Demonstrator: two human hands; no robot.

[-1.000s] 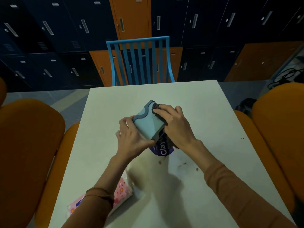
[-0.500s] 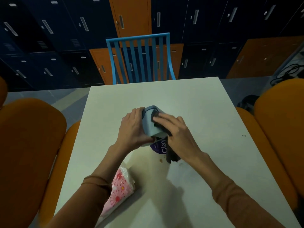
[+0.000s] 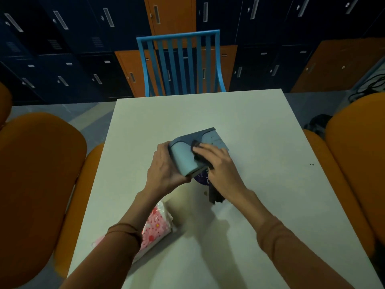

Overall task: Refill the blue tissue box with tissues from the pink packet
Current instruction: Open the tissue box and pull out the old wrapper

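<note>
Right fingers (image 3: 200, 148) curled, pinching a dark flap (image 3: 201, 158) on the box (image 3: 185, 158); right hand (image 3: 220, 170) lies over the box's near right side. Left hand (image 3: 164, 172) wraps the box's left end, fingers closed on it, thumb along the near edge. Box is tilted, lifted at the near end, mid-worktop (image 3: 260, 142). A purple round label (image 3: 201, 178) shows just under the box; dark piece (image 3: 215, 196) hangs below the right palm, can't tell what it is. Pink packet (image 3: 156, 226) lies flat near the left worktop edge, partly hidden by the left forearm, well apart from the box. Blue chair (image 3: 179, 63) at the far side, orange seats either side.
</note>
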